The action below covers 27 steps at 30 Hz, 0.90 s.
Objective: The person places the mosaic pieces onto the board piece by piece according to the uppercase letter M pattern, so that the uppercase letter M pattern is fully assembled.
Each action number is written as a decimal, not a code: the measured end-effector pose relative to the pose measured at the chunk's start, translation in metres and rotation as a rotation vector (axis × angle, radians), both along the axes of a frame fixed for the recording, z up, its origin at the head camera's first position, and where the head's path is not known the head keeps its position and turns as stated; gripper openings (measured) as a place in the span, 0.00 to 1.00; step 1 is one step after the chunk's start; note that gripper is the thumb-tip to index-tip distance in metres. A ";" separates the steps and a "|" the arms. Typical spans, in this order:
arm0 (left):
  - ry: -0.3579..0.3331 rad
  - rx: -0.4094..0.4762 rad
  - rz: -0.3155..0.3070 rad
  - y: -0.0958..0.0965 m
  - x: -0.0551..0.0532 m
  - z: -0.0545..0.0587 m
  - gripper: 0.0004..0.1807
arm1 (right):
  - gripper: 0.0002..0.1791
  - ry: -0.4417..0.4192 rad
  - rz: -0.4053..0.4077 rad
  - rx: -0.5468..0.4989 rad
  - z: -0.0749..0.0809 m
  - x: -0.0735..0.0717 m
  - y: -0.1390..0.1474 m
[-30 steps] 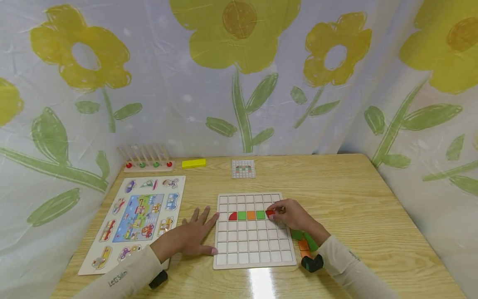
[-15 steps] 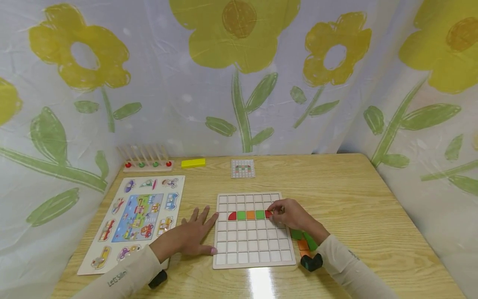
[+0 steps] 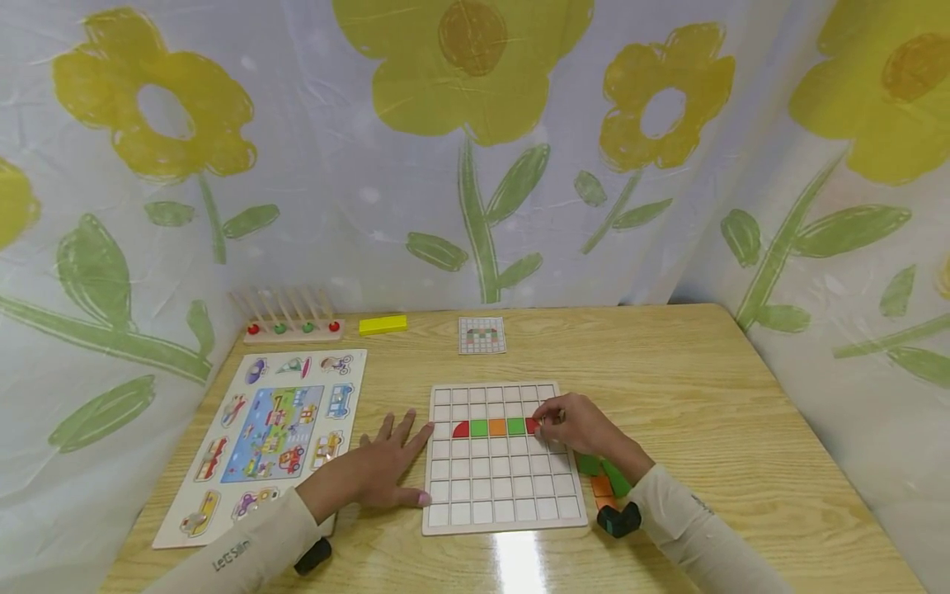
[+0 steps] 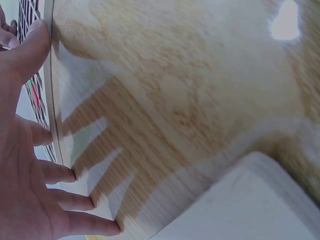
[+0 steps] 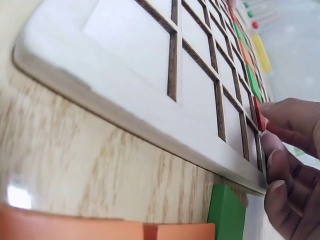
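Observation:
A white grid board (image 3: 505, 526) lies on the table, with a row of tiles across its third row. From left to right the row has a red rounded tile (image 3: 462, 429), a green tile (image 3: 478, 428), an orange tile (image 3: 497, 427), another green tile (image 3: 515, 426) and a red tile (image 5: 258, 113). My right hand (image 3: 575, 425) pinches this last red tile at its cell, and the fingers partly hide it. My left hand (image 3: 382, 469) rests with fingers spread on the table, fingertips and thumb tip right at the board's left edge.
Green tiles (image 3: 616, 477) and orange tiles (image 3: 603, 487) lie beside the board's right edge, under my right wrist. A small pattern card (image 3: 482, 336) lies behind the board. At left are a vehicle puzzle (image 3: 341, 437), a peg stand (image 3: 297, 334) and a yellow block (image 3: 383, 325).
The red tile in my right hand has settled closer against the end of the row, level with the green tile. My left hand has stayed in place.

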<state>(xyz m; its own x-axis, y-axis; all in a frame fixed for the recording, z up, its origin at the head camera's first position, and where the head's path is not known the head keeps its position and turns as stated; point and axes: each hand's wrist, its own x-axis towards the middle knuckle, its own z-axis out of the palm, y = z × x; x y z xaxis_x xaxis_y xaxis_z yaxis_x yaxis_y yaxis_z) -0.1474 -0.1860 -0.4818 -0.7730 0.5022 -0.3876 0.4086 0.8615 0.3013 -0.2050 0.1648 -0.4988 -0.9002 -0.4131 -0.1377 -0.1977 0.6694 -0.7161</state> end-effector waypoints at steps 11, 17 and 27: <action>0.005 -0.001 -0.004 0.000 0.002 0.001 0.58 | 0.07 0.067 0.061 -0.091 0.003 0.003 0.012; 0.008 0.003 -0.007 0.000 0.003 0.004 0.58 | 0.08 0.066 0.102 -0.139 -0.001 0.004 0.024; 0.013 0.000 -0.011 0.000 0.001 0.002 0.57 | 0.11 0.036 0.147 -0.156 -0.004 0.011 0.048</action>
<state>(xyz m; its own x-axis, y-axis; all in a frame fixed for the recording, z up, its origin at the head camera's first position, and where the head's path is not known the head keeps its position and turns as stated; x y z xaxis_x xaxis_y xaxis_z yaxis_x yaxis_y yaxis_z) -0.1463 -0.1859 -0.4799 -0.7726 0.5107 -0.3771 0.4219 0.8569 0.2962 -0.1939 0.2132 -0.5033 -0.8319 -0.5541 -0.0308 -0.3123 0.5133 -0.7994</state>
